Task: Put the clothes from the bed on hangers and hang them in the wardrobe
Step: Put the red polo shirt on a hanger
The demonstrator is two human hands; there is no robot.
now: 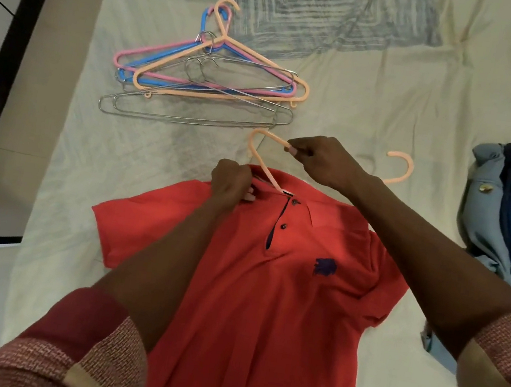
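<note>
Matt knit polo shirt [268, 278]; smooth, probably plastic hanger [258, 157]; creased cotton-like sheet [376, 105].

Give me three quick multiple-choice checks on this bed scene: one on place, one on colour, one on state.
1. Where does the spare hanger pile lie?
A. beyond the shirt, toward the left
B. on the blue clothes
C. on the floor

2. What colour is the polo shirt?
A. green
B. red
C. white

3. What is the right hand doing?
A. resting flat on the sheet
B. gripping the peach hanger
C. holding a button

Answers: 1 A, the pile lies on the sheet past the collar. 2 B, the fabric is red. 3 B, its fingers pinch the hanger's bar while the left hand holds the collar.
</note>
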